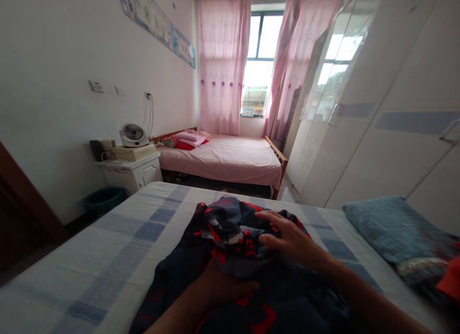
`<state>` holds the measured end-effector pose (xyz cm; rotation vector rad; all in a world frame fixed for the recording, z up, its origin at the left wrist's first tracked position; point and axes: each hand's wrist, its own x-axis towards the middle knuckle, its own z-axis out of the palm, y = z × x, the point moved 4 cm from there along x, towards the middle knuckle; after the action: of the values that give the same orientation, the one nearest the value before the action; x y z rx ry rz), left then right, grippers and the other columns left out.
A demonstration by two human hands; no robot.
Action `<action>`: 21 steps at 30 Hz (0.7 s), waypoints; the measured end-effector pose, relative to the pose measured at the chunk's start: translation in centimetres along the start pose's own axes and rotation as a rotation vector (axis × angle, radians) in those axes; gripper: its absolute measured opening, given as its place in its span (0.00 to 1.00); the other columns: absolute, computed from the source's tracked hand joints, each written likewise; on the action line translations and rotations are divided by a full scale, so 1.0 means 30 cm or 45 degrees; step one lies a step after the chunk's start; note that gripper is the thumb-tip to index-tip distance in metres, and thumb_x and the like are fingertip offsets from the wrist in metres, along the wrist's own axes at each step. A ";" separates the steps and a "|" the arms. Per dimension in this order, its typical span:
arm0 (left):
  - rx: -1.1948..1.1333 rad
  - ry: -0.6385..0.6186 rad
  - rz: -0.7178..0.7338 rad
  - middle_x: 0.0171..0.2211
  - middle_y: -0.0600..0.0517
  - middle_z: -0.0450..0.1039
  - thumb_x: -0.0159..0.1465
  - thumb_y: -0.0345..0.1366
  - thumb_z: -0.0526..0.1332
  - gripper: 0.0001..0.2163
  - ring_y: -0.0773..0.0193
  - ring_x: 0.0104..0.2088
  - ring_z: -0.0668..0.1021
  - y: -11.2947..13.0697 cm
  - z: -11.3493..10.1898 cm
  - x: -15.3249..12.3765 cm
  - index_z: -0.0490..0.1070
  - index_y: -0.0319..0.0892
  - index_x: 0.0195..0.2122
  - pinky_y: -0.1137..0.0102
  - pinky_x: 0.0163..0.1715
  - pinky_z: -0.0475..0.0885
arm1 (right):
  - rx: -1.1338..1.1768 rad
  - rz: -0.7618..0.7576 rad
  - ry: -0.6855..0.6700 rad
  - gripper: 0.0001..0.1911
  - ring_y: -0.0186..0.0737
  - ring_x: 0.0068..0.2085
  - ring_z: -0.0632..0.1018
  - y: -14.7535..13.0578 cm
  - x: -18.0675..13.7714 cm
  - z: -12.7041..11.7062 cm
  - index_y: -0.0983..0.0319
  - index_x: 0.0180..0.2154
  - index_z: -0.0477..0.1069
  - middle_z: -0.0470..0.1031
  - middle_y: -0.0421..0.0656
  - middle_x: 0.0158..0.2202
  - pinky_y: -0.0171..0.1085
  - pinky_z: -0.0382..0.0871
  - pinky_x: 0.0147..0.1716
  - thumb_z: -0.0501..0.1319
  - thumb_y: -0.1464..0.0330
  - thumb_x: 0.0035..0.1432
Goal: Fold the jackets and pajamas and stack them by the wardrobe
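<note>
A dark garment [230,214] with red and grey print lies bunched on the bed in front of me; its exact kind is unclear. My left hand [226,283] reaches in from below at the garment's near fold. The fingers go under the cloth and are hidden, while the thumb lies stretched out to the right, so the hand appears to hold the fold. On the right side of the bunched part is my right hand [283,236], its fingers apart and slightly bent, over or lightly touching the cloth.
The garment rests on a bed with a white and blue striped sheet [118,243]. At the right edge lie a folded blue cloth [384,224] and an orange-red item [449,281]. Beyond stand a pink bed [233,159], a nightstand [143,173] with a fan [132,134], and a white wardrobe [359,147].
</note>
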<state>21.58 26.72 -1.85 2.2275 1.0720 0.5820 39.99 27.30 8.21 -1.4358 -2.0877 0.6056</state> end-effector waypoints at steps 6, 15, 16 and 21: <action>0.107 -0.029 0.107 0.57 0.49 0.66 0.55 0.54 0.60 0.32 0.50 0.57 0.67 0.021 -0.002 0.008 0.61 0.48 0.59 0.56 0.59 0.58 | -0.412 -0.139 -0.010 0.43 0.53 0.58 0.64 -0.129 0.046 0.200 0.63 0.62 0.51 0.61 0.52 0.59 0.49 0.56 0.53 0.64 0.60 0.47; 0.358 0.070 0.313 0.58 0.44 0.63 0.52 0.48 0.65 0.31 0.46 0.58 0.64 0.085 -0.027 0.028 0.65 0.45 0.56 0.49 0.60 0.51 | -0.889 -0.616 0.459 0.13 0.44 0.46 0.67 -0.245 0.040 -0.038 0.59 0.44 0.71 0.71 0.46 0.42 0.45 0.54 0.50 0.50 0.69 0.63; 0.361 0.071 0.299 0.58 0.44 0.63 0.54 0.46 0.63 0.29 0.47 0.58 0.64 0.088 -0.031 0.026 0.65 0.45 0.57 0.51 0.59 0.54 | -0.885 -0.650 0.389 0.12 0.44 0.47 0.67 -0.231 0.003 -0.020 0.59 0.43 0.71 0.71 0.45 0.42 0.45 0.53 0.51 0.51 0.69 0.63; 0.296 -0.139 0.110 0.40 0.50 0.78 0.53 0.38 0.61 0.12 0.53 0.41 0.78 0.133 -0.118 0.005 0.77 0.47 0.38 0.65 0.42 0.71 | -0.725 -0.593 -0.138 0.09 0.40 0.46 0.70 -0.093 -0.179 0.140 0.58 0.41 0.70 0.73 0.42 0.40 0.43 0.55 0.51 0.54 0.73 0.60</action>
<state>21.71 25.99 3.44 2.4854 1.0364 0.3820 36.89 21.05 5.87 -1.1204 -2.6977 -0.1130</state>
